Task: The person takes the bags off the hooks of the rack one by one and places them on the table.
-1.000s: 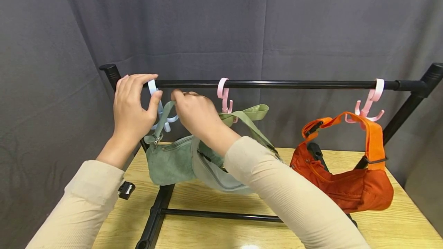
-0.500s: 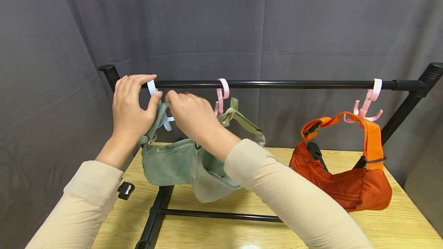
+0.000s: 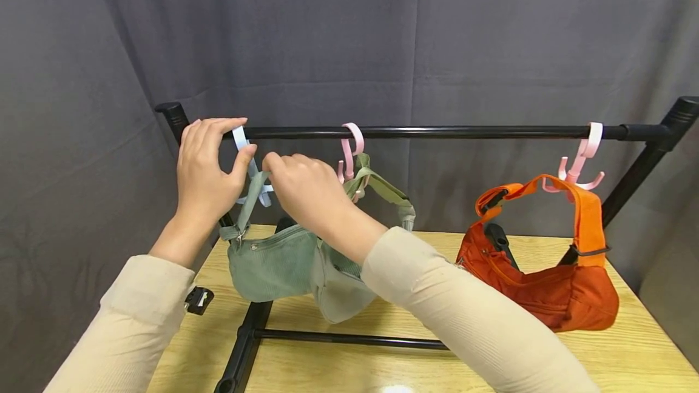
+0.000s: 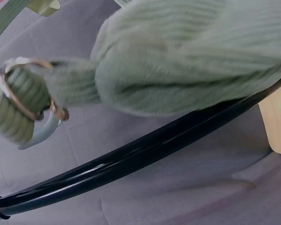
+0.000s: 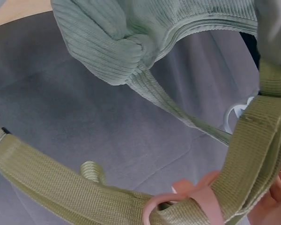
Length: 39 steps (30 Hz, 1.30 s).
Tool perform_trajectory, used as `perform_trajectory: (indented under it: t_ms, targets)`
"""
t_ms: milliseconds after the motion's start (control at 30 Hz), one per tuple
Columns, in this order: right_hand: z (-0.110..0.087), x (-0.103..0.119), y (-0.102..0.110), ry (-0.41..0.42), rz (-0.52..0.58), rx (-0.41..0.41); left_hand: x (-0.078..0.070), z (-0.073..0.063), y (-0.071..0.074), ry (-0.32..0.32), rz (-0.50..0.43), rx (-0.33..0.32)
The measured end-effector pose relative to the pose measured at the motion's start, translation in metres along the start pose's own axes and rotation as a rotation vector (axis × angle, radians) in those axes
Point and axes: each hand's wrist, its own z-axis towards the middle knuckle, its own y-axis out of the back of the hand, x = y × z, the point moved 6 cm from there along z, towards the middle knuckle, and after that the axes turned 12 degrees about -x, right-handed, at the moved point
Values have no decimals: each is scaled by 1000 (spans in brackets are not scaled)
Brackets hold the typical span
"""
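Observation:
My left hand (image 3: pixel 207 178) grips the light-blue hook (image 3: pixel 252 165) near its top at the rack bar's left end, fingers over the bar and thumb at the stem. Beside it my right hand (image 3: pixel 306 193) pinches the strap of a green corduroy handbag (image 3: pixel 271 268), held up close to the hook's prongs. Whether the strap lies over a prong is hidden. The left wrist view shows the bag's gathered end (image 4: pixel 178 61) and metal ring (image 4: pixel 18 96). Partly behind the right forearm, a pale grey-green bag (image 3: pixel 337 296) hangs by its olive strap from a pink hook (image 3: pixel 352 150).
An orange handbag (image 3: pixel 568 296) hangs from another pink hook (image 3: pixel 581 165) at the right. The black rack bar (image 3: pixel 469 133) crosses above a wooden table (image 3: pixel 415 369). A small black clip (image 3: pixel 199 300) is by the left sleeve. Grey curtain (image 3: pixel 491 35) stands behind.
My right hand has moved left with the green bag's strap, then slightly down. The grey-green bag and its pink hook have swung and turned. My left hand stays at the blue hook.

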Motion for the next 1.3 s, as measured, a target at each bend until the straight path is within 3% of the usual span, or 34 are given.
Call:
perform_trajectory:
  t_ms: [233,700,900,1300]
  targets:
    - [-11,7,1,42,-4,29,2,0,2,6,7,4]
    - [-30,17,11,124,13,2,-2,2,3,0,-5,28]
    - [-36,25,12,130,12,-40,-5,2,7,-21,41,74]
    - [-40,28,16,141,25,-65,-9,8,13,24,67,178]
